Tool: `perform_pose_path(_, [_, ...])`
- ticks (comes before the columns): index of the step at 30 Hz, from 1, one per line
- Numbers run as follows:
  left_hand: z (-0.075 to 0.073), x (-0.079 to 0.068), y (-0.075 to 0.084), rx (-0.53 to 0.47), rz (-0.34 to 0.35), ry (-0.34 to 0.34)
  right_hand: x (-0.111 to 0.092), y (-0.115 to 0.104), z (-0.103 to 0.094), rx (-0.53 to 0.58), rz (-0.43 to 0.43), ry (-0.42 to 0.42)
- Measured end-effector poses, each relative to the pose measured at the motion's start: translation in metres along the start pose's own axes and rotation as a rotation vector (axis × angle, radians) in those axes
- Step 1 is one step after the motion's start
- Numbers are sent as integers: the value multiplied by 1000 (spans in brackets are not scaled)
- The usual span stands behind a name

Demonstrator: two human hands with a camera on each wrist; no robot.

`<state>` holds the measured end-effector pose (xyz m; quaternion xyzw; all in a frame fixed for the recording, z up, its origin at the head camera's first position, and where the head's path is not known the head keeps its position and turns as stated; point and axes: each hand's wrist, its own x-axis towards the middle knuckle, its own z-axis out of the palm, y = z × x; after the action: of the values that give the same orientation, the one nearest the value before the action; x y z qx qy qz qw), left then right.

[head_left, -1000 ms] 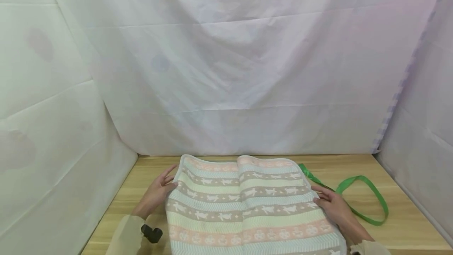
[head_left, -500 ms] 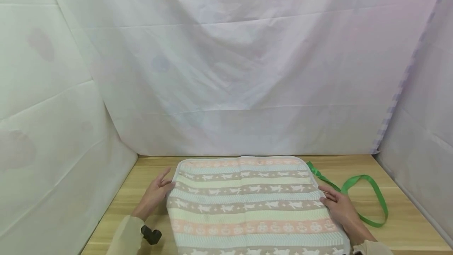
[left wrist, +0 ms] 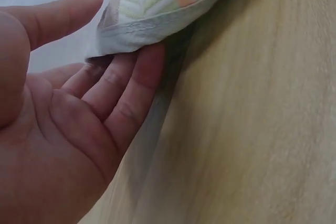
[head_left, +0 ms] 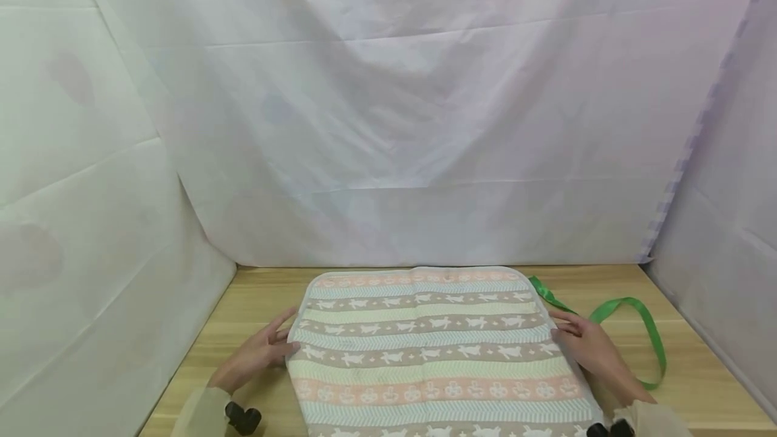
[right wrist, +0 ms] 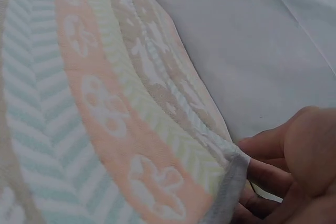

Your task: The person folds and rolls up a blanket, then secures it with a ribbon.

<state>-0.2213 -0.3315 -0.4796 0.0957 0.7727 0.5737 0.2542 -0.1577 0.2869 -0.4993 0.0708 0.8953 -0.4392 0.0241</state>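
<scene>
A pastel striped towel (head_left: 425, 342) with white animal figures and a pale border lies spread over the wooden table, its near edge cut off by the frame. At its left edge is my left hand (head_left: 257, 353). The left wrist view shows several fingers (left wrist: 126, 90) reaching straight under the border, while the thumb stays apart above it. On the opposite side, my right hand (head_left: 591, 349) pinches the right edge between thumb and fingers. Those right fingertips are partly hidden behind the border (right wrist: 231, 187) in the right wrist view.
A green ribbon (head_left: 646, 329) loops on the wooden table (head_left: 698, 383) to the right, one end beside the towel's far right corner. White cloth walls (head_left: 394, 154) stand behind and at both sides.
The raised fold down the towel's middle has flattened and its right edge has shifted right with my right hand. My left hand has come nearer along the left edge.
</scene>
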Motion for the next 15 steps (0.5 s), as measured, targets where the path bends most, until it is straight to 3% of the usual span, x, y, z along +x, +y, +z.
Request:
perform_pose_path(4, [1,-2,3,14,33,-18,5,-1,-1,50,3,-34])
perform_pose_path(9, [4,0,8,58,63,30,11,4,3,69,24,-26])
perform_pose_path(15, [7,2,18,-6,91,49,11,8,2,51,28,-4])
